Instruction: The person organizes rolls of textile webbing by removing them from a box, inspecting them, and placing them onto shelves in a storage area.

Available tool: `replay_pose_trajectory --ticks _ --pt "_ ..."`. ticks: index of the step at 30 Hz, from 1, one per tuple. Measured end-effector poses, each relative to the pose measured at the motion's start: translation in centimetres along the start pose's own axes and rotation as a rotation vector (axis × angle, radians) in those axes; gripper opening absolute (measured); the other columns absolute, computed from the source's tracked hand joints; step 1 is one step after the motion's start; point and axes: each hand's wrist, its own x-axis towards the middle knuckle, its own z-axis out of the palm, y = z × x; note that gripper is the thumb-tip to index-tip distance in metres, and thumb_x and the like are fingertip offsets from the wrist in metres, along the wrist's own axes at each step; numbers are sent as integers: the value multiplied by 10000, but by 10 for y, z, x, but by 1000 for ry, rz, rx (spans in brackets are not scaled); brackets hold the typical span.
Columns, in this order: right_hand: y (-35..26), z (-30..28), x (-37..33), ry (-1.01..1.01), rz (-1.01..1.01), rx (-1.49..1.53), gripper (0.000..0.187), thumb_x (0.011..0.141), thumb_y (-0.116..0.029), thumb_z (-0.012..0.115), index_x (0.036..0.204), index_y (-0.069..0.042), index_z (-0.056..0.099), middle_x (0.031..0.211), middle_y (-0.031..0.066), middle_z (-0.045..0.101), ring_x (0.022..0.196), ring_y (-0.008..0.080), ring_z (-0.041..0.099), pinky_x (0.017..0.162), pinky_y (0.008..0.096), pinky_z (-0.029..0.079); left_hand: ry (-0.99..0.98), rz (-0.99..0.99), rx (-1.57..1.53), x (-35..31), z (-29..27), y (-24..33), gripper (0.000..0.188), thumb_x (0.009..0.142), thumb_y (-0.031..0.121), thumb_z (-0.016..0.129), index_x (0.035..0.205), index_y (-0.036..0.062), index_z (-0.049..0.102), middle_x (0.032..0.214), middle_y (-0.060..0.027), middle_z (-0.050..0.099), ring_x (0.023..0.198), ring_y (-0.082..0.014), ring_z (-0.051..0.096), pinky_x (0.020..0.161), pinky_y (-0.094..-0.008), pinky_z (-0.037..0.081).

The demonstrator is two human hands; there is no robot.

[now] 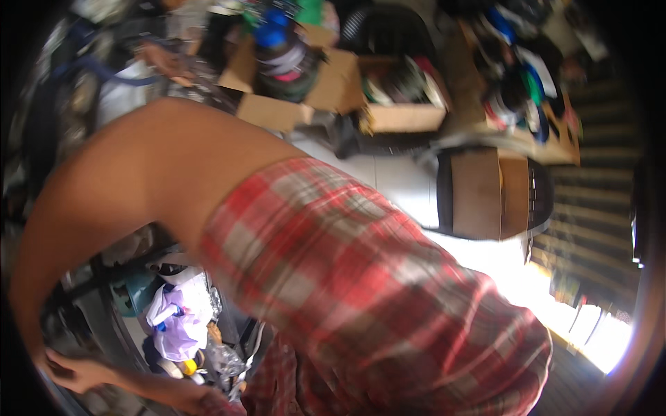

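My right arm [159, 152], in a red and grey plaid sleeve, bends across the view, its forearm running down the left rim. The right hand is not visible past the wrist. At the lower left, my left hand [78, 372] is close to the end of that forearm; whether they touch cannot be told. Its fingers are smeared by motion and partly cut by the rim, and nothing can be made out in them. Nearest to the left forearm is a dark-edged container [119, 333] with a pale purple and white plastic bag [179, 315] and mixed small things inside.
An open cardboard box [333, 82] at the top holds a dark container with a blue top. Right of it is a smaller filled box [406, 119]. A dark chair [541, 197] bears a brown carton [479, 194]. Ribbed sheeting [596, 187] stands at the right; glare fills the lower right.
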Motion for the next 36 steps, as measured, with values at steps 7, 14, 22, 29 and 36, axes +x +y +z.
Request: replay_pose_trajectory --ticks 7,14,22,29,36 --pt "-121 -124 -65 -383 288 151 168 713 -215 604 775 -61 630 808 139 606 785 301 589 666 449 487 -760 19 -427 -145 27 144 246 911 160 641 1074 -23 651 950 -113 692 892 -222 661 815 -308 521" --pt "-154 -261 -78 -537 440 90 171 738 -212 594 803 -62 643 853 142 621 839 301 599 698 445 496 -1566 -40 -664 -266 30 307 244 919 164 624 1083 -15 645 947 -110 692 892 -223 661 811 -310 519" --pt "-128 -431 -76 -679 519 -167 179 766 -209 582 834 -62 657 904 144 639 902 300 610 734 440 507 -1951 103 -644 -316 71 433 243 927 168 603 1092 -6 637 943 -106 691 892 -224 661 806 -311 516" --pt "-103 -583 -64 -768 523 -451 188 791 -206 571 862 -63 670 948 146 655 956 299 620 765 436 517 -2096 350 -719 -337 110 561 243 934 172 585 1101 2 631 940 -104 691 892 -226 662 802 -313 513" --pt "-92 -713 -57 -862 517 -673 199 816 -204 561 890 -63 682 993 148 670 1010 298 630 797 432 526 -2163 563 -856 -363 136 696 243 941 176 567 1109 10 624 936 -101 691 892 -227 662 798 -314 511"
